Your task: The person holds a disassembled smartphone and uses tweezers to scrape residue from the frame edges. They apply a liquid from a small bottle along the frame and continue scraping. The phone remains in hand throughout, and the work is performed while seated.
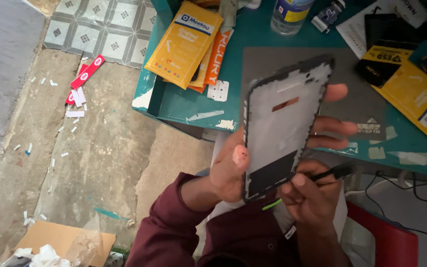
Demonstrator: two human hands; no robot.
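My left hand (231, 168) grips a phone frame (282, 123) from behind, thumb on its left edge and fingers showing past its right edge. The frame is black-rimmed with a pale grey inner face and a dark patch near its bottom, and it tilts up to the right. My right hand (312, 198) sits below the frame's lower right corner and holds a thin black tool (329, 174) whose tip meets the frame's bottom edge. A small green piece (272, 204) sticks out under the frame near my right hand. Both arms wear maroon sleeves.
A teal table (184, 101) carries a grey work mat (366, 99), yellow and orange packets (184, 44), more yellow packets (416, 94) at right, a clear bottle (290, 15) and a small white part (218, 91). Paper scraps litter the concrete floor (75, 148). Cardboard (60, 240) lies bottom left.
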